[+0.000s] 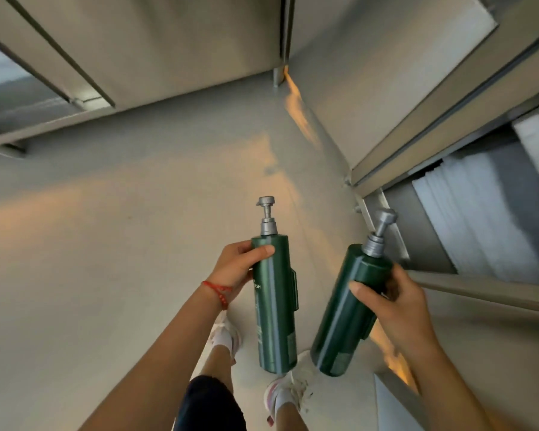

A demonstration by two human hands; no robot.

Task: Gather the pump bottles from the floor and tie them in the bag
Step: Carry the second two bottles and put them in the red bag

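Pale smooth floor (112, 244), grey panel walls (181, 51) around. Left hand (235, 269) grips one green bottle (274, 309) upright; right hand (395, 303) grips another bottle (344, 309), tilted, both above the floor.

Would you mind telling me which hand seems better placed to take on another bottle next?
Neither clearly: the left hand holds one green pump bottle, the right hand the other bottle. No bag shows.
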